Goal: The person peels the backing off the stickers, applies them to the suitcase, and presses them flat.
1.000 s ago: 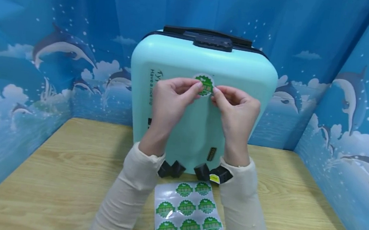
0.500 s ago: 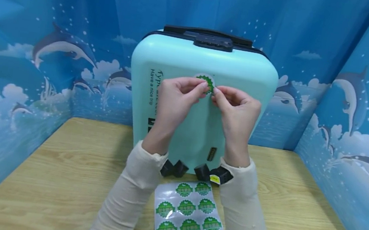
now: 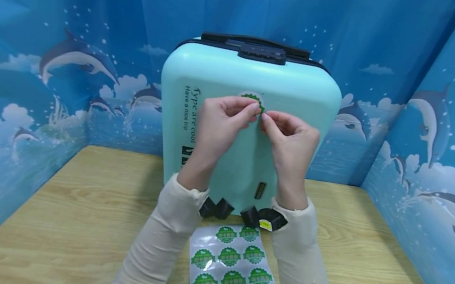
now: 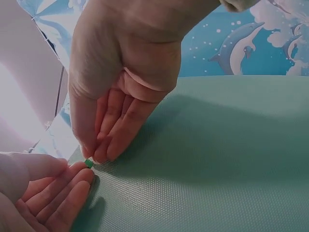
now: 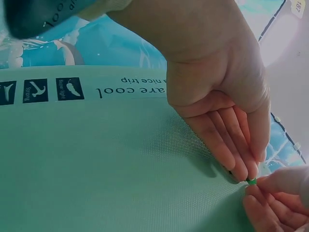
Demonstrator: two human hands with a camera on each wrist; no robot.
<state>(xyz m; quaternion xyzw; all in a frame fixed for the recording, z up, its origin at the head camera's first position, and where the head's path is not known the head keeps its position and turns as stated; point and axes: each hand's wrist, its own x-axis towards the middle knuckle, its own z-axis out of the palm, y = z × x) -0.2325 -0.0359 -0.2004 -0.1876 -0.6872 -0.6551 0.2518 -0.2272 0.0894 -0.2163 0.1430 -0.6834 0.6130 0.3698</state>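
Note:
A round green-and-white sticker (image 3: 252, 97) is in front of the upper face of a mint-green suitcase (image 3: 242, 162); how far it touches the suitcase cannot be told. My left hand (image 3: 223, 125) pinches the sticker with thumb and fingers, covering most of it in the head view. At its right edge, my right hand (image 3: 293, 143) pinches it between thumb and index finger. The fingertips of both hands nearly meet. Both wrist views show just a small green bit of the sticker (image 4: 89, 163) between the fingertips.
A sheet of several green stickers (image 3: 234, 261) lies on the wooden table (image 3: 93, 229) below the wrists. The suitcase stands upright with its black handle (image 3: 256, 43) on top. Blue dolphin-print curtains (image 3: 127, 54) enclose the back and sides. Black wrist-worn devices (image 3: 272, 219) hang by the sleeves.
My left hand has shifted right along the sticker toward my right hand, hiding more of it and uncovering the suitcase's lettering. The right hand has barely moved.

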